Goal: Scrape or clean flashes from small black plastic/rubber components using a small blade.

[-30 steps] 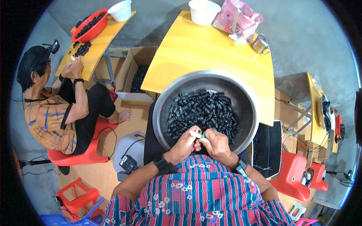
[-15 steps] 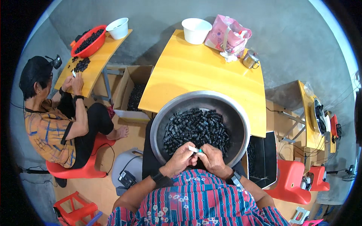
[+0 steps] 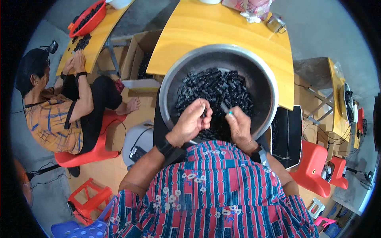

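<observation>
My left hand (image 3: 189,122) is closed, with a small black plastic piece (image 3: 204,113) pinched between thumb and fingers. In my right hand (image 3: 239,127) is a small flat, pale blade-like tool (image 3: 224,107) with a teal part by the thumb; its exact kind is too small to make out. Both hands hover over the near half of a wide metal basin (image 3: 262,79), a short gap between them. A heap of small black plastic pieces (image 3: 216,85) fills the basin's bottom. The basin stands in front of me, its far side against the yellow table (image 3: 186,27).
A metal mug (image 3: 275,23) and a pink bag (image 3: 254,7) stand at the table's far end. On the left, a co-worker sits at another table with a red basin (image 3: 89,20) of black pieces. An open box (image 3: 291,135) and a red chair (image 3: 313,168) are at right.
My hands, earlier together at the pale tool, are now apart. The right has drawn the tool away to the right. The view has tilted down, so everything sits higher in the picture.
</observation>
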Tool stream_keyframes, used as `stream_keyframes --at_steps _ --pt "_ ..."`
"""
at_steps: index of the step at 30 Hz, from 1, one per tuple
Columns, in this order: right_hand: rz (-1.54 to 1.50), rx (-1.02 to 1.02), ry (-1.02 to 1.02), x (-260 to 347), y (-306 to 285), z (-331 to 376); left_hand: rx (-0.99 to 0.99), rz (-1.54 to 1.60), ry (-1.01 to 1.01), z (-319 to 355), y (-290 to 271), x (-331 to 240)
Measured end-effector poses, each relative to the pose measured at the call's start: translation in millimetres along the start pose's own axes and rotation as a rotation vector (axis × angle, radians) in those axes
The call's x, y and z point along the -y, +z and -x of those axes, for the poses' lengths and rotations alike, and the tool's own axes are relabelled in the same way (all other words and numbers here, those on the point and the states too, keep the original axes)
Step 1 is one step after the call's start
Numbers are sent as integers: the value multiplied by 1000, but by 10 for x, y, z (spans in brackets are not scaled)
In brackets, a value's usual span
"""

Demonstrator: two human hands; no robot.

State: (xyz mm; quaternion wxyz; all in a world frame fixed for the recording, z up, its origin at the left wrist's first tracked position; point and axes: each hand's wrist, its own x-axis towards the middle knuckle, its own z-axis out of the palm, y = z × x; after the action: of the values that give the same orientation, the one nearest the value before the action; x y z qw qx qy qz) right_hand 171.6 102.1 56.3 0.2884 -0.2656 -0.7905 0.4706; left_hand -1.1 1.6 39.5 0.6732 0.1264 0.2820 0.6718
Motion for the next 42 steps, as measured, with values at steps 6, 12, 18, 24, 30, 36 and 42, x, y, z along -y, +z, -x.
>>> stream_keyframes --at_steps 6,12,18,24,30,36,42 --pt "-77 -65 65 -98 17 0 -174 -482 109 -52 -27 -198" --pt "-83 -80 93 -98 42 54 -154 -1159 362 -111 125 -313" --pt "-122 -85 100 -89 67 32 -184 -1785 658 -293 347 -373" --pt "-101 -77 93 -71 40 21 -220 -1899 587 -389 367 -399" --pt "-109 -76 96 -110 31 41 -235 -1802 623 -377 302 -368" --pt "-328 -62 211 -60 11 27 -107 -1260 402 -138 220 -234" --pt "-401 39 249 22 73 -1 -91 -715 -79 -3 144 -176"
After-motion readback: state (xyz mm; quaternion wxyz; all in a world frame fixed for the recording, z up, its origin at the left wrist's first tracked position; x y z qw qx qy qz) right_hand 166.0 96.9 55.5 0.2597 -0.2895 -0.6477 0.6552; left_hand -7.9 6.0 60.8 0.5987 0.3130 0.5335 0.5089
